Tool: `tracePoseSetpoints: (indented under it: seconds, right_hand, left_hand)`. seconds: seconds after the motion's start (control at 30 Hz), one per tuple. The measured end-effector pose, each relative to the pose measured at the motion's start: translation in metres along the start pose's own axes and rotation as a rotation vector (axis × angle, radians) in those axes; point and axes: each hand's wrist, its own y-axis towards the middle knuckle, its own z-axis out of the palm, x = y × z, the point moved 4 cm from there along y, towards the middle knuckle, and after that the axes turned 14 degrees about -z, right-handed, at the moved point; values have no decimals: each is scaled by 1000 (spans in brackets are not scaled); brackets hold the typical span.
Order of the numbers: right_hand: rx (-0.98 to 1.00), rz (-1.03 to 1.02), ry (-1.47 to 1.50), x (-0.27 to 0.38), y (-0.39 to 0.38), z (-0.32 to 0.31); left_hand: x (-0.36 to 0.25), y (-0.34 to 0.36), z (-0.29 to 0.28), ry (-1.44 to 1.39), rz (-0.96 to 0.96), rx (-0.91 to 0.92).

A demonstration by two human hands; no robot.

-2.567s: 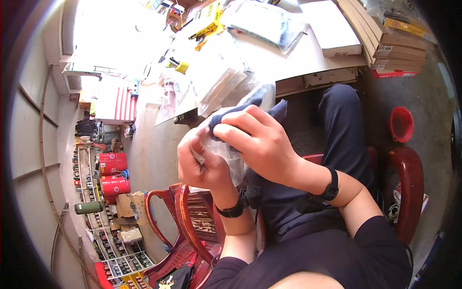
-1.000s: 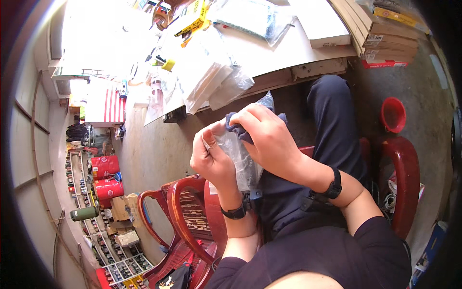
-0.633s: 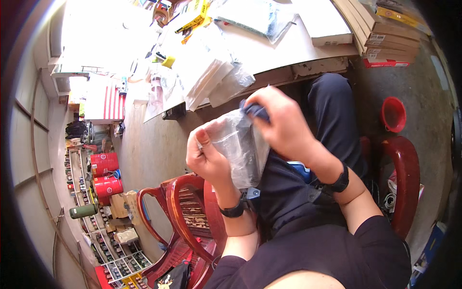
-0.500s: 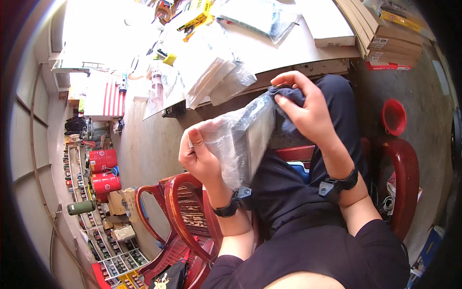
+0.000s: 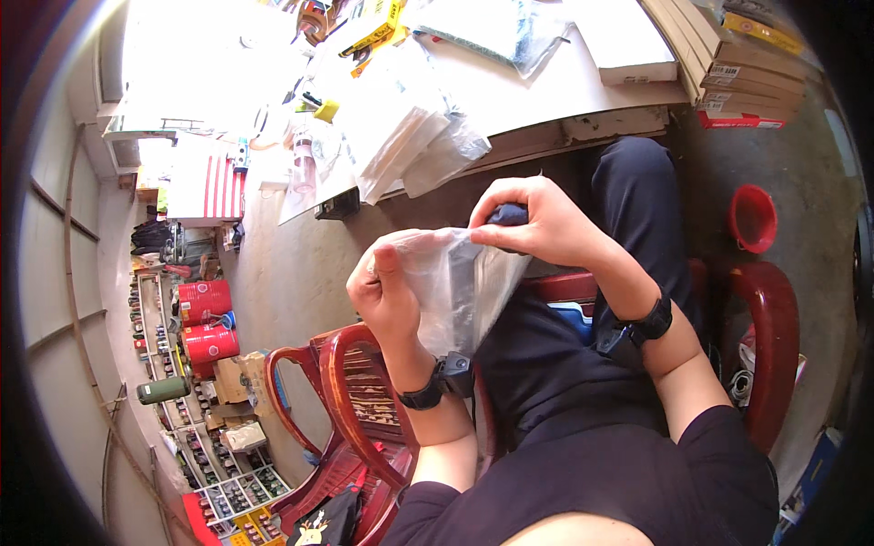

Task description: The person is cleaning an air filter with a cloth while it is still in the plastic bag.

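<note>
A clear plastic bag (image 5: 446, 291) hangs above my lap, its upper edge stretched between my two hands. My left hand (image 5: 387, 287) is closed on the bag's left side, thumb up. With thumb and fingertips my right hand (image 5: 537, 218) pinches the upper right edge of the bag. A bunched dark blue cloth (image 5: 508, 215) is tucked in that same hand, mostly hidden by the fingers. Something pale and flat shows through the plastic, too unclear to name.
Ahead is a white table (image 5: 546, 100) bearing more plastic bags (image 5: 410, 146). Flat cardboard boxes (image 5: 746, 68) are stacked at the far right. A red bucket (image 5: 753, 218) stands on the floor at right. Red wooden chair arms (image 5: 769, 346) flank me; red drums (image 5: 208, 323) stand left.
My right hand has moved left and down, from the bag's far corner to its upper edge nearer my left hand. The cloth is now bunched smaller inside the right hand.
</note>
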Motion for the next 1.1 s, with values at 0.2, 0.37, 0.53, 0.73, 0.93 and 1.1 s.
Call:
tracePoseSetpoints:
  seconds: [0.2,0.37,0.53,0.73,0.93,1.1]
  right_hand:
    - [-76,96,-34,-7,-3,-5]
    - [-127,59,-113,-10,-3,-10]
    - [-131,193,-90,-4,-1,-14]
    - [-309,81,-252,-8,-2,-16]
    - [-547,-149,-92,34,-9,16]
    - [-572,-304,-170,39,0,50]
  left_hand:
    - [-8,1,-1,-80,-100,-25]
    - [-10,-4,-5,136,57,-102]
    - [-3,-7,-4,115,-51,-110]
    - [3,-1,-3,82,-57,-115]
    - [-9,-1,16,48,-74,-84]
    - [-14,-12,35,276,29,-128]
